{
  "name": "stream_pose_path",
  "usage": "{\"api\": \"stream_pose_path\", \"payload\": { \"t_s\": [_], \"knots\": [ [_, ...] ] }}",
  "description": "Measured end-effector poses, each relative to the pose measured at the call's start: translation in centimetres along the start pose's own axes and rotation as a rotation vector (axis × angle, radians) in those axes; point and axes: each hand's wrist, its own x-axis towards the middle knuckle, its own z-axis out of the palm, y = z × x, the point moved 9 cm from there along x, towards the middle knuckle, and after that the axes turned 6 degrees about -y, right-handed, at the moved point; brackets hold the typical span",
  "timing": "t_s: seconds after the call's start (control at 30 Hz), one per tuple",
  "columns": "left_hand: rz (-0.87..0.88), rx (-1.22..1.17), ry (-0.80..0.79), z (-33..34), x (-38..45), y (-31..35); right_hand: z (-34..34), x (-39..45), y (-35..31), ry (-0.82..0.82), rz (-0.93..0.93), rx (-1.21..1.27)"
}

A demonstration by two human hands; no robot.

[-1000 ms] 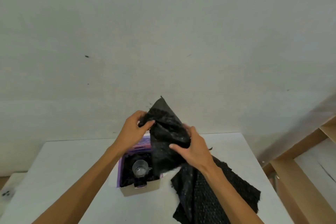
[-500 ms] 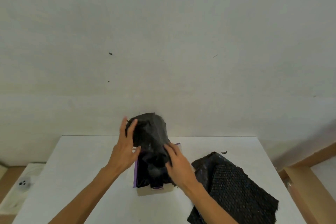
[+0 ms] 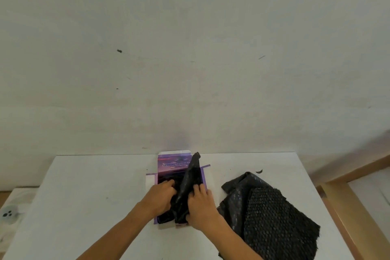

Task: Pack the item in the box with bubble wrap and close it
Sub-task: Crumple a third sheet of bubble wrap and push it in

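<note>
- A second ago both hands held the black wrap (image 3: 191,177) up above the box (image 3: 179,164); now it is pushed down inside, so the item is covered.
- Left hand (image 3: 157,198) and right hand (image 3: 200,205) both press on the wrap, fingers bent around it.
- The box stands at lower centre, lid open; one wrap corner sticks up.

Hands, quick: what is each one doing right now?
Left hand: fingers pressing black bubble wrap into the box.
Right hand: fingers closed on the same wrap.
</note>
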Motion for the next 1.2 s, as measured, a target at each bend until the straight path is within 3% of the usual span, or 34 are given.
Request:
{"api": "stream_pose_path", "payload": {
  "t_s": [0.1, 0.27, 0.37, 0.47, 0.67, 0.83, 1.03, 1.1, 1.2],
  "knots": [
    [0.044, 0.033, -0.084, 0.6, 1.0, 0.6, -1.0, -0.7, 0.1, 0.107, -0.117, 0.144],
    [0.198, 0.025, -0.113, -1.3, -1.3, 1.3, 1.0, 1.1, 0.5, -0.051, -0.292, -0.043],
    [0.205, 0.079, 0.014, -3.6, -3.4, 0.1, 1.0, 3.0, 0.4, -0.032, -0.284, -0.202],
    [0.138, -0.003, 0.043, -3.3, -3.7, -0.8, 1.0, 4.6, 0.3, -0.037, -0.260, -0.284],
    [0.060, -0.115, 0.056, -0.6, -0.6, 0.9, 0.8, 4.8, 0.4, -0.094, -0.269, -0.245],
    [0.011, -0.065, 0.013, 1.4, 1.6, 0.3, -1.3, 3.3, 1.8, -0.216, -0.296, 0.066],
    [-0.030, -0.064, 0.115, 1.3, 1.9, 0.1, -0.9, 3.6, 0.2, -0.183, -0.320, -0.246],
    [-0.030, -0.099, 0.148, 1.2, 1.4, 0.0, 0.8, 4.1, -0.4, -0.251, -0.308, -0.243],
    [0.010, -0.174, 0.056, 2.2, 0.9, 0.3, 2.4, 4.3, -0.5, -0.381, -0.268, -0.166]
  ]
}}
